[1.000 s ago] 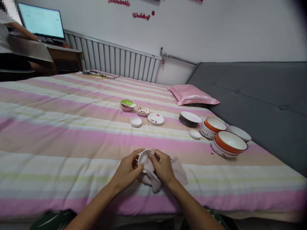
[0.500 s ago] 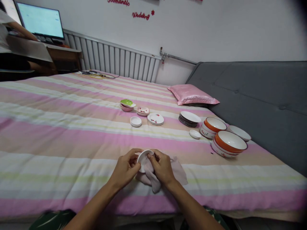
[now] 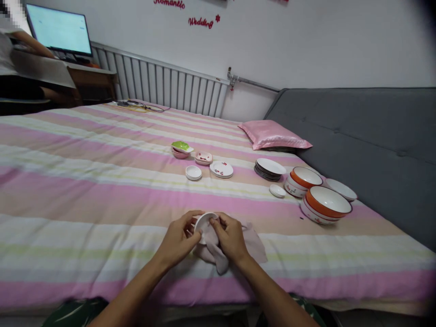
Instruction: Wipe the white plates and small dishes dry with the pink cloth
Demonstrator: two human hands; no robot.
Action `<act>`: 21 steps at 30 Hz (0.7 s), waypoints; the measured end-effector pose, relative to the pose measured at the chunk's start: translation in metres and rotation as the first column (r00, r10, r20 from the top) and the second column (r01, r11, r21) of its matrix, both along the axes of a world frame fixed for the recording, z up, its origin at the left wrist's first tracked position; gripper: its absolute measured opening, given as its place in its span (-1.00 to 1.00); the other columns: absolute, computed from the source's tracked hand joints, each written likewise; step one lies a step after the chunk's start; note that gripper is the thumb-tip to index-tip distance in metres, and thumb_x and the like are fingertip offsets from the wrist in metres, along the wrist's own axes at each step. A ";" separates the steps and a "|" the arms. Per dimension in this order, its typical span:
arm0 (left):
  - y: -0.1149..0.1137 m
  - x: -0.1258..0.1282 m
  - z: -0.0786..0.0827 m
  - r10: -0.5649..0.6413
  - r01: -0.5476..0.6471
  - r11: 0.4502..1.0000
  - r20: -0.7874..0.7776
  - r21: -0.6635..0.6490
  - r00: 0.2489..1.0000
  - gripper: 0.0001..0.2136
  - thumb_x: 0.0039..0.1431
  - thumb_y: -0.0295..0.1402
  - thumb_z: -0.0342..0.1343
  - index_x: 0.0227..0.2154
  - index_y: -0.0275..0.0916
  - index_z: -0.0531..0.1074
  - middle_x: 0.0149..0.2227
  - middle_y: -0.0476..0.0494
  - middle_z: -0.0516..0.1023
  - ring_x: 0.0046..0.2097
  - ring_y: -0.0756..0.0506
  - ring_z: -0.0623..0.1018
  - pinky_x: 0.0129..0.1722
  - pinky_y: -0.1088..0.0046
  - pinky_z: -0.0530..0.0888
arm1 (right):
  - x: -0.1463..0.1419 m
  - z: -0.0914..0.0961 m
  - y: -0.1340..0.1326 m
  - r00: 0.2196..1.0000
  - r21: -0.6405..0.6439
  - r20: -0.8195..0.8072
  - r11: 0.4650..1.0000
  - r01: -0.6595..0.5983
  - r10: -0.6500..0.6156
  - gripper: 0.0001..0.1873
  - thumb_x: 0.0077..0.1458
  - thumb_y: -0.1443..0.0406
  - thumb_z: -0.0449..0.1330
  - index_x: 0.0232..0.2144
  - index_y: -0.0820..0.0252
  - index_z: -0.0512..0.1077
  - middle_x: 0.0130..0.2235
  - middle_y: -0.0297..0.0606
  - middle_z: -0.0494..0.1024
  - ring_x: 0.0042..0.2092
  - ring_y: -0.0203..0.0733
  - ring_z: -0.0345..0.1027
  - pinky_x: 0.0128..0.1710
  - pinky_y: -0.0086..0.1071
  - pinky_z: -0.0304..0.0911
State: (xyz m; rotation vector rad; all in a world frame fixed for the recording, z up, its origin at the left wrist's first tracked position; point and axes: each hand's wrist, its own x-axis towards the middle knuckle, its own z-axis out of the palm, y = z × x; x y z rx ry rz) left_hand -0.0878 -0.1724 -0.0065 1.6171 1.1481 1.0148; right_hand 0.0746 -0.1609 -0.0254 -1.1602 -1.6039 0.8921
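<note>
A small white dish [image 3: 203,220] is tilted up on its edge over the striped bed [image 3: 85,190], close in front of me. My left hand [image 3: 177,240] grips its left rim with curled fingers. My right hand [image 3: 230,237] pinches a pale pink cloth [image 3: 252,243] and presses it against the dish's inside. The cloth trails down and to the right onto the bedcover.
Farther back lie a green dish on a pink one [image 3: 181,148], small white dishes [image 3: 193,172], flowered plates [image 3: 221,169], a plate stack [image 3: 270,169], a tiny saucer [image 3: 277,190] and orange-rimmed bowls [image 3: 327,203]. A pink pillow [image 3: 274,134] and grey sofa [image 3: 368,136] lie right. A person sits at a monitor [image 3: 58,30].
My hands and the dish shifted very slightly as the right hand rubs the cloth on the dish. Everything else stays where it was.
</note>
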 end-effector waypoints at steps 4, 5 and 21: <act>-0.003 0.007 0.001 -0.010 0.015 0.998 0.080 -0.060 0.997 -0.58 -0.06 -0.39 0.10 -0.07 -0.27 0.25 -0.34 -0.12 0.52 -0.35 -0.05 0.50 -0.36 0.45 0.40 | 0.001 -0.006 0.006 0.986 -0.067 -0.158 0.997 0.043 -0.053 -0.78 0.06 0.24 0.07 -0.35 0.27 0.44 -0.41 -0.26 0.52 -0.37 -0.22 0.37 -0.39 -0.44 0.22; -0.004 0.008 0.001 -0.015 0.024 0.996 0.109 -0.082 0.994 -0.58 -0.06 -0.38 0.11 -0.07 -0.27 0.24 -0.34 -0.12 0.52 -0.35 -0.05 0.51 -0.34 0.44 0.42 | 0.002 -0.007 0.007 0.982 -0.081 -0.177 0.995 0.051 -0.064 -0.78 0.05 0.23 0.08 -0.35 0.28 0.43 -0.42 -0.26 0.51 -0.38 -0.22 0.37 -0.40 -0.44 0.22; 0.001 0.001 -0.002 -0.029 0.060 0.988 0.215 -0.140 0.976 -0.55 0.00 -0.25 0.12 -0.03 -0.34 0.35 -0.40 -0.10 0.46 -0.35 -0.05 0.45 -0.36 0.46 0.38 | 0.001 -0.002 0.003 0.986 -0.075 -0.154 0.996 0.045 -0.056 -0.74 0.07 0.20 0.07 -0.32 0.27 0.44 -0.37 -0.21 0.53 -0.34 -0.18 0.39 -0.34 -0.39 0.26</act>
